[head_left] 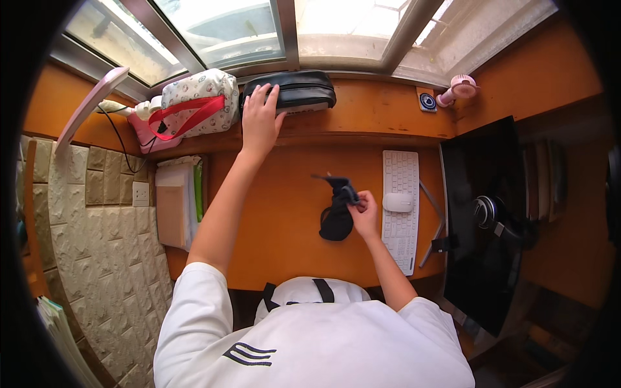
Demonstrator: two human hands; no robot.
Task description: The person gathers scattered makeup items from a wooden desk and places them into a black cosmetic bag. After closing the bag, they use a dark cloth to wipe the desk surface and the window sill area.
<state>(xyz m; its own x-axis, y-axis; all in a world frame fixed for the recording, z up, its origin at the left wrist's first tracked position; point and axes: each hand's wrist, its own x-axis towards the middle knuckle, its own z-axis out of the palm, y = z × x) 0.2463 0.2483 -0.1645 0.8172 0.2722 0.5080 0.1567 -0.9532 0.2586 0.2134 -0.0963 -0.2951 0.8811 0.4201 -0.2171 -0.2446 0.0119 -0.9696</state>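
My left hand reaches forward to the window ledge, its fingers stretched out over the left end of a black zippered case. The thumb lies along the front of that case, which rests on the ledge. Above the desk, my right hand pinches the upper part of a small black cloth pouch. The pouch hangs to the left of my fingers with its rounded end down. Its gathered top is slightly blurred, and whether anything is inside cannot be seen.
A white patterned bag with a red strap stands left of the case, beside a pink lamp. Right of the pouch lies a white keyboard with a mouse on it. A dark monitor and a stack of books flank the desk.
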